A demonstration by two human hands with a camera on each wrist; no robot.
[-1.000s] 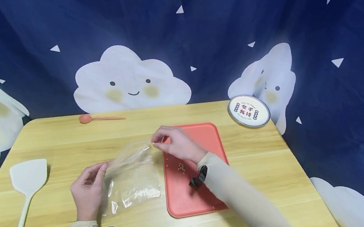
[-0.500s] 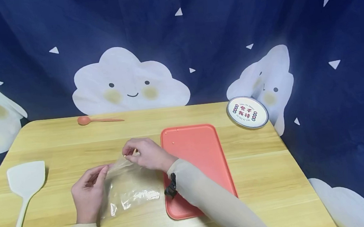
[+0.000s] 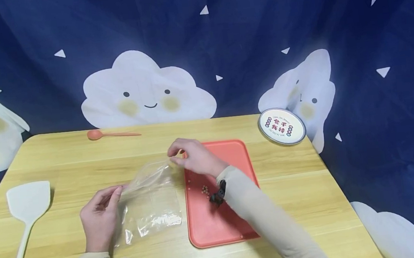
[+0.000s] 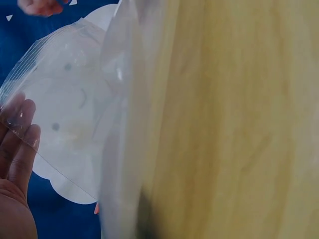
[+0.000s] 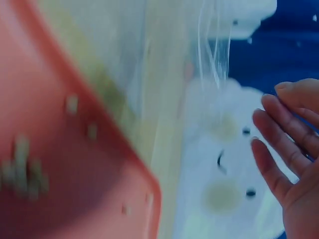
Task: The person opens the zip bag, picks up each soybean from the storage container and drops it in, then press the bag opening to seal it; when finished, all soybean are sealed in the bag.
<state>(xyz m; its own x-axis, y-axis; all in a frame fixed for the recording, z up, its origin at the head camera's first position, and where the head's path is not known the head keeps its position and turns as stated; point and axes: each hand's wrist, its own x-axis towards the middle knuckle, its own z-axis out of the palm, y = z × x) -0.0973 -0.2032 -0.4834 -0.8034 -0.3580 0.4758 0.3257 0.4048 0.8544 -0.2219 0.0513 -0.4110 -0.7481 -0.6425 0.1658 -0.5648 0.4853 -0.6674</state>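
A: Left hand (image 3: 100,219)?
B: Thumb and fingers pinching the clear bag (image 3: 154,206) by the left end of its mouth. Bag's over the table (image 3: 313,202), left of the red tray (image 3: 204,232).
A: Tray?
B: Pale pellets (image 3: 205,189) clustered, a few loose near the rim.
A: Right hand (image 3: 196,157)?
B: Over tray's far left corner, just beside bag's mouth. Fingers loosely bent, holding nothing.
A: Further back?
B: Printed plate (image 3: 282,126) right, spoon (image 3: 113,134) by the far edge, then blue cloud-print curtain (image 3: 234,25).

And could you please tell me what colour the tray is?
The tray is coral red, seen best in the head view.
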